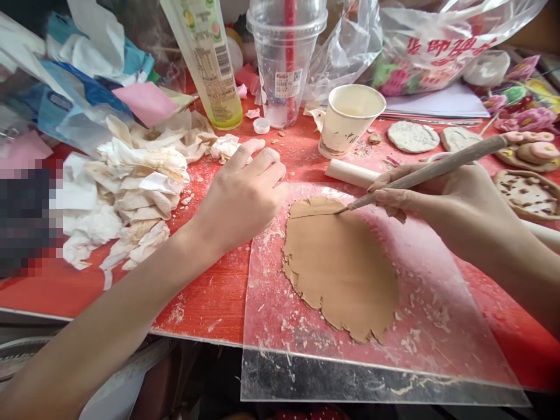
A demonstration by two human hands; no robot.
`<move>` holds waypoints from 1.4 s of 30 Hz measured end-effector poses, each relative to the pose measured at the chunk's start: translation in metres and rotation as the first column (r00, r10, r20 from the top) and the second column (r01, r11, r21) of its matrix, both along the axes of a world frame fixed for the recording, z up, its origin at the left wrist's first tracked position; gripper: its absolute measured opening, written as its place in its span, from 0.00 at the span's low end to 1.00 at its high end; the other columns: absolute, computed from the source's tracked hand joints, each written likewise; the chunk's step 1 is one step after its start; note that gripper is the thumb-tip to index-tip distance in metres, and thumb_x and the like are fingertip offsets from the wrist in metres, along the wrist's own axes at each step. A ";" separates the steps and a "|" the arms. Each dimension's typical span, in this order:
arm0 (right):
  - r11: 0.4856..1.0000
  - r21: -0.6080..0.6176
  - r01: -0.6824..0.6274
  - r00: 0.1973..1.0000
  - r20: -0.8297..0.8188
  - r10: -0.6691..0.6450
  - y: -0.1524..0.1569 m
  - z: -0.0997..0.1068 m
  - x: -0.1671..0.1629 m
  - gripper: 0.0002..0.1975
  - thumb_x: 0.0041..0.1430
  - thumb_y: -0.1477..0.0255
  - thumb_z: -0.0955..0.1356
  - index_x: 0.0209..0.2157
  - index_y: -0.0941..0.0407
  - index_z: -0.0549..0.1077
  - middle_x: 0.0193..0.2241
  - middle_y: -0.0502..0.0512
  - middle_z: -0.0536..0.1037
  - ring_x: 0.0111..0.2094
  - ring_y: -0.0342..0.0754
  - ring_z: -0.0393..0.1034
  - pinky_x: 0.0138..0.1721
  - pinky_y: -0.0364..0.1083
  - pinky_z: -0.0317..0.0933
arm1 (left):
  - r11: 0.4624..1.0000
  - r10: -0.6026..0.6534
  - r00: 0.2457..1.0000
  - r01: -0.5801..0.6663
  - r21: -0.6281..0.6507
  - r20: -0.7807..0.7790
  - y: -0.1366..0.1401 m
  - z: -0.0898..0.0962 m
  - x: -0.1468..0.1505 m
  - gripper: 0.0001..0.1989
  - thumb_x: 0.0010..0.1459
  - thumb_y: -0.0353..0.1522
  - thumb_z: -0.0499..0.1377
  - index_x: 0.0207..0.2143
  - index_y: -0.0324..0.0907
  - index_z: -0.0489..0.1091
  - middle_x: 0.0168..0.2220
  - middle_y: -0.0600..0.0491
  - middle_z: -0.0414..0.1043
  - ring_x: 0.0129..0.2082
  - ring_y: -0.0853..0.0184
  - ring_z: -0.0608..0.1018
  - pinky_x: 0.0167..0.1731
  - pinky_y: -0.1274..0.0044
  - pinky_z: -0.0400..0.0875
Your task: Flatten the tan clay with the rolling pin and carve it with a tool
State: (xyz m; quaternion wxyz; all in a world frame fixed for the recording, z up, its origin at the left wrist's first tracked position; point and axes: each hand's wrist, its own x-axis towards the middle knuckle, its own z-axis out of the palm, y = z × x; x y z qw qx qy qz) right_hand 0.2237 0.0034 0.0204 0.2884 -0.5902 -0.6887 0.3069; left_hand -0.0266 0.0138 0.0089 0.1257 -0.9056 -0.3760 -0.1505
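A flat brown clay slab point(341, 268) with ragged edges lies on a clear plastic board point(437, 326). My right hand point(437, 189) grips a long grey-handled needle tool point(431, 170), its thin tip touching the slab near the far edge. From that tip a thin cut line runs left across the clay. Left of the slab, my left hand point(249, 192) hovers or rests by the board's far left corner; I cannot tell which. Its fingers are loosely bent and slightly apart, and no object shows in them. The thumb is hidden.
Crumpled tissues point(135, 186) pile up at left. Behind stand a bottle point(214, 70), a lidded plastic cup point(284, 64) and a paper cup point(350, 119). A white roller point(352, 173) lies beyond the board; clay discs point(413, 137) sit at right. The board overhangs the red table's front edge.
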 end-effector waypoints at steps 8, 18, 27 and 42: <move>0.997 -0.031 0.074 0.997 -0.009 -0.074 -0.002 -0.002 0.018 0.10 0.51 0.65 0.70 0.27 0.58 0.75 0.20 0.52 0.71 0.21 0.40 0.61 0.22 0.44 0.51 | 0.999 -0.006 0.999 0.007 0.040 -0.034 0.001 0.000 -0.001 0.16 0.59 0.22 0.45 0.28 0.40 0.70 0.35 0.49 0.74 0.47 0.60 0.73 0.55 0.57 0.62; 0.984 0.073 0.164 0.976 -0.156 -0.151 -0.023 0.003 0.035 0.11 0.48 0.64 0.73 0.33 0.55 0.77 0.27 0.55 0.75 0.26 0.45 0.68 0.24 0.46 0.58 | 0.975 0.012 0.984 0.027 0.222 -0.176 0.000 -0.004 0.000 0.18 0.60 0.21 0.44 0.27 0.39 0.71 0.34 0.49 0.75 0.45 0.60 0.75 0.53 0.61 0.66; 0.976 0.133 0.172 0.985 -0.003 -0.173 -0.032 0.001 0.014 0.10 0.50 0.63 0.71 0.29 0.56 0.78 0.20 0.52 0.75 0.22 0.43 0.68 0.23 0.46 0.63 | 0.995 -0.038 0.999 0.040 0.091 -0.023 0.000 -0.003 -0.001 0.15 0.58 0.22 0.47 0.27 0.41 0.70 0.33 0.50 0.74 0.46 0.61 0.74 0.54 0.59 0.63; 0.997 0.025 -0.066 0.967 -0.244 0.071 -0.044 0.001 0.005 0.02 0.51 0.68 0.71 0.29 0.50 0.77 0.30 0.47 0.76 0.25 0.36 0.66 0.23 0.35 0.62 | 0.997 -0.023 0.996 0.030 0.078 -0.081 -0.001 -0.002 0.000 0.17 0.58 0.21 0.45 0.29 0.42 0.71 0.33 0.50 0.74 0.48 0.61 0.73 0.55 0.58 0.62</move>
